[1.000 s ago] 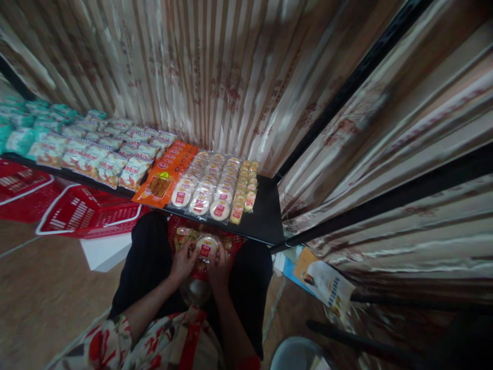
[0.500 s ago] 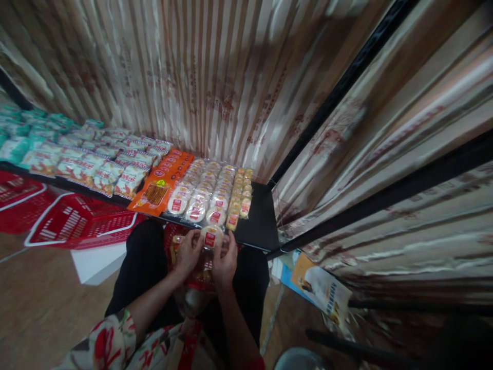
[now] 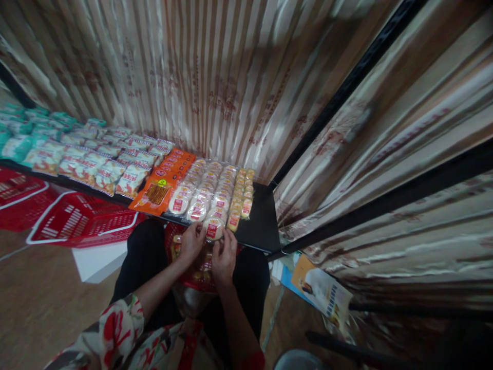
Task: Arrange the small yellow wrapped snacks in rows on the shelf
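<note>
A striped, floral-printed curtain (image 3: 215, 77) forms the background, crossed at the right by black frame bars (image 3: 346, 92). In front of it runs a black shelf (image 3: 264, 216), bare at its right end.

Held item: one round cracker packet (image 3: 214, 230), clear-wrapped with a red label, located at the front edge of the shelf, at the near end of the third column of round crackers. Whether it bears on the shelf cannot be determined from this view.

Left hand (image 3: 192, 244): positioned at the left side of the packet, thumb and fingers pinching its rim. Right hand (image 3: 224, 257): positioned at the lower right side, thumb and fingertips pinching the opposite rim. The packet sits between my two hands, just beyond my fingertips; the hands are apart from each other.

Shelf contents, right to left: narrow yellow biscuit packets (image 3: 233, 218); columns of round cracker packets (image 3: 198, 205); an orange snack bag (image 3: 159, 185), lying flat; white snack packets (image 3: 131, 177); green packets (image 3: 17, 146).

Below my hands, a red basket (image 3: 190, 282) stands between my knees and contains further yellow packets. Two red baskets with white handles (image 3: 80, 221) are located at the left, beside a white box (image 3: 100, 262). A printed bag (image 3: 323, 288) lies at the lower right.
</note>
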Motion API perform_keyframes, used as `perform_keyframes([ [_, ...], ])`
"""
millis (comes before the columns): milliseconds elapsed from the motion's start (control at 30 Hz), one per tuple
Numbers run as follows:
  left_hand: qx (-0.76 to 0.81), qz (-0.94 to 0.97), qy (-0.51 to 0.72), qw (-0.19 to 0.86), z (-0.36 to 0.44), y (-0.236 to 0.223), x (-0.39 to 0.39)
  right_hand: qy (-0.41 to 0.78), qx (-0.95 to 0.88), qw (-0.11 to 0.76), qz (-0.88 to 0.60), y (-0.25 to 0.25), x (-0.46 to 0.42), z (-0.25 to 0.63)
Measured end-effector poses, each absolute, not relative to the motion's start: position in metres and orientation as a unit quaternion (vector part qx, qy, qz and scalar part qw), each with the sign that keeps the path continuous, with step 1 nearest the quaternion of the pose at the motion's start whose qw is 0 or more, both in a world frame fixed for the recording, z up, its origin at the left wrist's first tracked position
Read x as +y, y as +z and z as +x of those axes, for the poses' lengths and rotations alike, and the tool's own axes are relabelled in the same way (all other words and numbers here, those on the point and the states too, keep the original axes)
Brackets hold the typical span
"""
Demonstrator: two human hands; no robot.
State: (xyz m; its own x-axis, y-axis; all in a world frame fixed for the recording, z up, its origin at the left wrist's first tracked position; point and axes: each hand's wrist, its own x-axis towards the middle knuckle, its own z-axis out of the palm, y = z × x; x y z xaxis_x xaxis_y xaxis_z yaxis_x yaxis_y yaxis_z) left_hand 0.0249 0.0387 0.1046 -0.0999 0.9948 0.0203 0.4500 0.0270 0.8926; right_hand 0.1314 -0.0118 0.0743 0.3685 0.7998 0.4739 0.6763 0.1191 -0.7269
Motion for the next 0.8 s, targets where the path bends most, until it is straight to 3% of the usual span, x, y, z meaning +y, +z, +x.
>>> perform_keyframes([
  [267, 0.623, 0.598, 0.387, 0.323, 0.0262, 0.1017, 0.0391, 0.008, -0.608, 0.447, -0.656, 0.0759, -0.0105, 0.1308],
  [800, 0.636, 0.643, 0.338, 0.26, 0.0271, 0.108, 0.0344, 0.015, -0.611, 0.457, -0.646, 0.0761, -0.0103, 0.1308],
])
